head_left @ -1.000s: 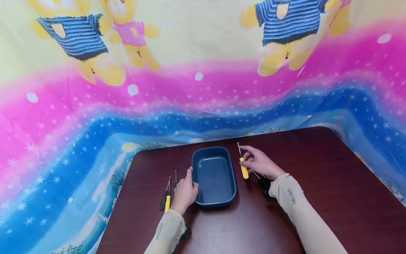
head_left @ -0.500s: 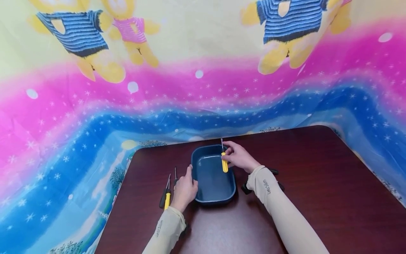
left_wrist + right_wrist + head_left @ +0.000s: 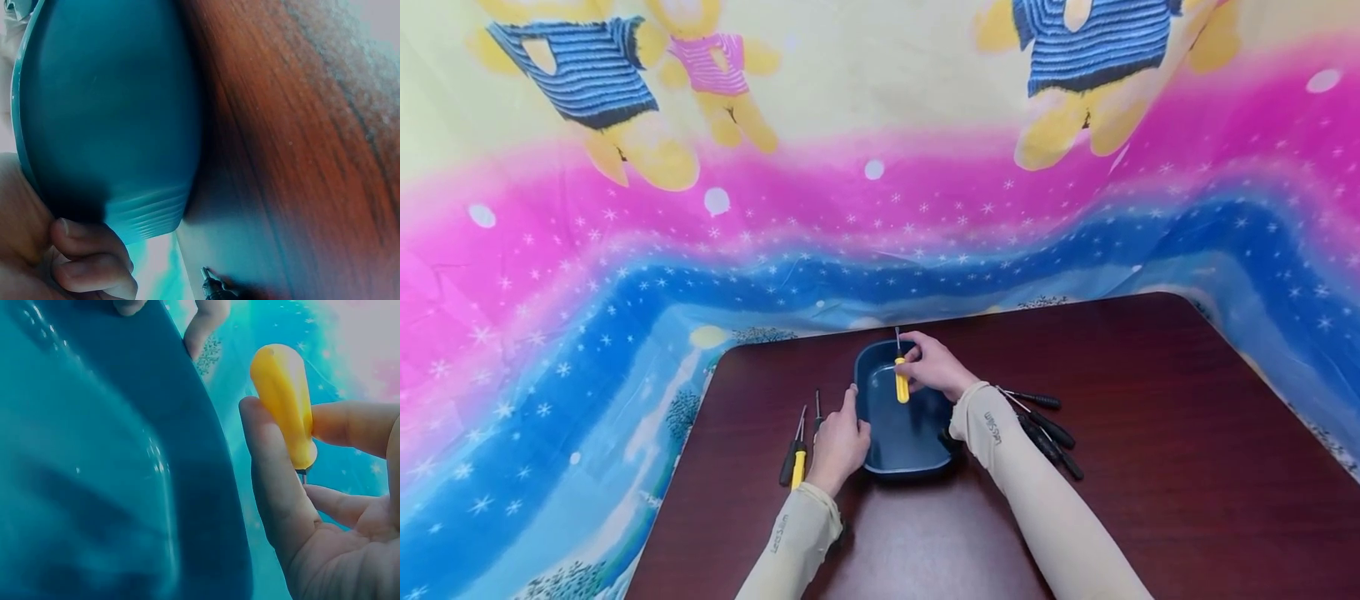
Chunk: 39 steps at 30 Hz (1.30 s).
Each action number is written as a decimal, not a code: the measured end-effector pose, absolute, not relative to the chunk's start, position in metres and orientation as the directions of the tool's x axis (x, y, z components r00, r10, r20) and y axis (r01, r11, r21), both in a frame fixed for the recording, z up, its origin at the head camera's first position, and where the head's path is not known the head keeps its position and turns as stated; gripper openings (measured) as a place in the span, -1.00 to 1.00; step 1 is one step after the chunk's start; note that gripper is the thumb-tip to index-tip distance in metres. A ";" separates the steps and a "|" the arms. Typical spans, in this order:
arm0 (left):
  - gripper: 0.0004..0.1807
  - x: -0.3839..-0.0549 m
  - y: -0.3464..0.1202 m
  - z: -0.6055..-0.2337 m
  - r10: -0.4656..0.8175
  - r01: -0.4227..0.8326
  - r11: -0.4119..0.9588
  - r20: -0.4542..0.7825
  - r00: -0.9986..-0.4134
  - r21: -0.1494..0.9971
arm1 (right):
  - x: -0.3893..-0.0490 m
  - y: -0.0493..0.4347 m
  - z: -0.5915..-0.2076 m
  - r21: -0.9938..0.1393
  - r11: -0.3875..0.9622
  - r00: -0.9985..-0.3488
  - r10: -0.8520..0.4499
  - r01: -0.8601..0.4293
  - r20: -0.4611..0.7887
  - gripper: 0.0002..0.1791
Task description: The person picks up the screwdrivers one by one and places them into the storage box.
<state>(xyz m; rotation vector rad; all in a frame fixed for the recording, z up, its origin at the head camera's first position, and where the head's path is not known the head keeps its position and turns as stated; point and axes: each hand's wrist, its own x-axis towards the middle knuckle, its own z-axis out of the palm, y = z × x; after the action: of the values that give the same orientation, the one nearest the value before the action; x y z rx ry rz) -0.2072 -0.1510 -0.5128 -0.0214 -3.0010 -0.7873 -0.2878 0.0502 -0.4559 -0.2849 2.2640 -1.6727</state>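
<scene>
My right hand (image 3: 936, 367) holds a yellow-handled screwdriver (image 3: 902, 382) over the blue plastic box (image 3: 898, 446), its metal tip toward the back of the table. In the right wrist view, thumb and fingers pinch the yellow handle (image 3: 284, 394), and the shaft is mostly hidden by the hand. The left hand (image 3: 842, 442) grips the left rim of the box; its curled fingers (image 3: 94, 275) lie against the outer wall in the left wrist view. The visible part of the box's floor bears nothing. My right hand and sleeve cover its right side.
Left of the box lie a yellow-handled screwdriver (image 3: 798, 468), a black-handled one (image 3: 786, 467) and another tool's shaft (image 3: 817, 404), partly behind my left hand. Several black-handled screwdrivers (image 3: 1056, 433) lie to the right, partly behind my right sleeve. A printed cloth (image 3: 872, 225) hangs behind the table (image 3: 1135, 375).
My right hand has carried the yellow-handled screwdriver leftward, from beside the box to above it. More of the black-handled screwdrivers on the right are uncovered. My left hand keeps its grip on the rim.
</scene>
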 end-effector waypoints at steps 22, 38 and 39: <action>-0.28 -0.208 -0.150 -0.510 0.008 0.035 0.882 0.058 -0.998 0.471 | -0.293 0.016 -0.475 -0.951 0.279 -0.902 -0.364 0.134 -0.234 -0.38; -0.27 -0.210 -0.151 -0.513 -0.008 0.008 0.878 0.030 -1.000 0.478 | -0.296 0.007 -0.498 -0.938 0.291 -0.890 -0.354 0.187 -0.287 -0.37; -0.27 -0.210 -0.151 -0.513 -0.007 0.009 0.878 0.032 -0.999 0.479 | -0.296 0.007 -0.498 -0.937 0.295 -0.890 -0.351 0.189 -0.290 -0.38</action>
<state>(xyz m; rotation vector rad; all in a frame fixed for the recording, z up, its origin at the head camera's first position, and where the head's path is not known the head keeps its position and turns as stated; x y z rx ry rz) -0.2102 -0.1513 -0.5130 -0.0018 -3.0127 -0.7688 -0.2957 0.0068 -0.4983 -0.1446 2.1250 -1.6285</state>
